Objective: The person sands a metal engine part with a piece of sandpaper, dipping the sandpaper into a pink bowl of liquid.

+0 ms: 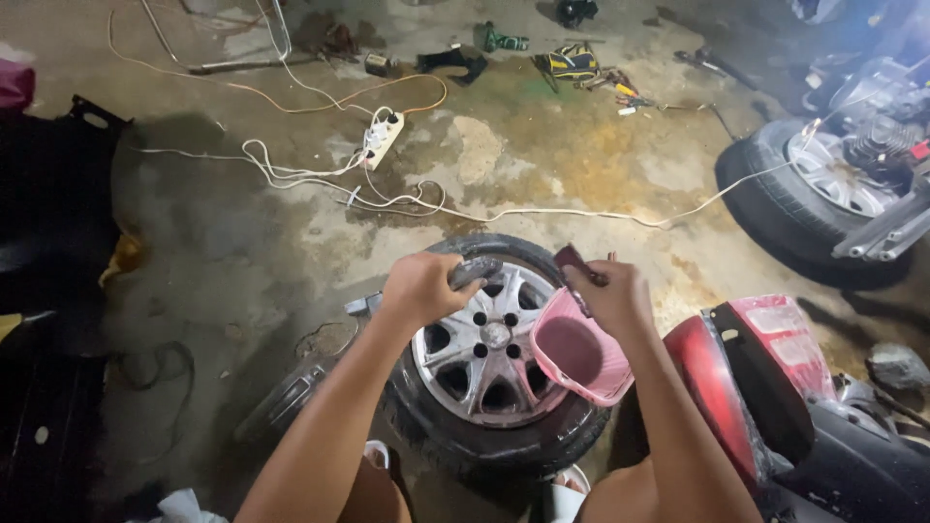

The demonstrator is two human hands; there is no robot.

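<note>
Hands over a wheel on the floor

The left hand [418, 287] grips a dark rag [475, 270] against the wheel [489, 358]; the right hand [610, 293] grasps a pink bucket [578, 351] and a dark strip [573, 268].

Stained concrete floor [504, 165]. On it: white power strip [382, 138] with tangled white cables [291, 174], scattered tools [581, 68], alloy wheel with tyre [489, 358] near centre, second wheel [823, 189] far right.
</note>
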